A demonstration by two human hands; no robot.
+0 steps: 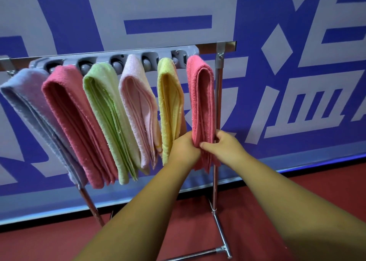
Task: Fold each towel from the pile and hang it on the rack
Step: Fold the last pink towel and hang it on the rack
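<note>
Rose towel (201, 102), yellow towel (169, 106), blue-and-white patterned banner (257, 13).

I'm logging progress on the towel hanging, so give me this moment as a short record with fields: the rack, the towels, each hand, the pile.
rack: metal stand carrying a grey arm bar, in front of a blue-and-white wall
towels hung: six, all folded
order, left to right: blue-grey towel, left rose towel, green towel, pale pink towel, yellow towel, right rose towel
left hand: grips the right rose towel's lower part
right hand: grips the same towel from the other side
pile: not in view
</note>
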